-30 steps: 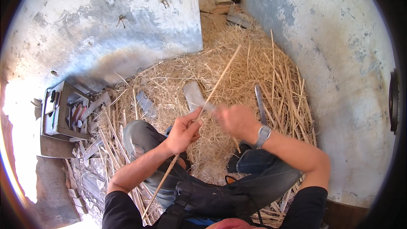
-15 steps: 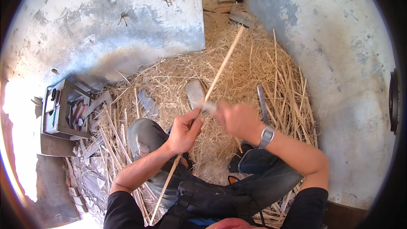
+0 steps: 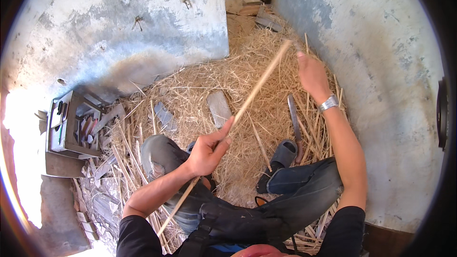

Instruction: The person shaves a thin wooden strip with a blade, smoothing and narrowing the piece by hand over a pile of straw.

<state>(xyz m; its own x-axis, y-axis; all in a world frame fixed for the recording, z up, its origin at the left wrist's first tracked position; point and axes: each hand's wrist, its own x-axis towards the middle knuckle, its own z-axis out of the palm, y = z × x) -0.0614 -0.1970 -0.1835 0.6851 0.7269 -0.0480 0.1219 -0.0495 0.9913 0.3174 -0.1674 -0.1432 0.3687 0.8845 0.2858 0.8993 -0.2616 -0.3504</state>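
My left hand (image 3: 208, 151) is closed round a long, thin strip of pale wood or bamboo (image 3: 259, 85). The strip runs slantwise from beside my left leg, past the knee, up to the far right. Its far end is smeared by motion. My right hand (image 3: 314, 76) is closed near that far end, apart from the strip. From its fingers juts a narrow, blurred knife blade (image 3: 298, 46); the handle is hidden in the hand.
Shavings (image 3: 190, 78) cover the floor. A long-bladed knife (image 3: 293, 114) lies by my slipper (image 3: 284, 153). Ahead lies a grey rectangular block (image 3: 219, 108). Several strips lean along the right wall (image 3: 385, 100). On the left stands a small wooden stand (image 3: 71, 126) holding tools.
My right hand has moved from beside my left hand up and right to the strip's far end. The strip's far end has tilted a little right. My left hand stays nearly in place.
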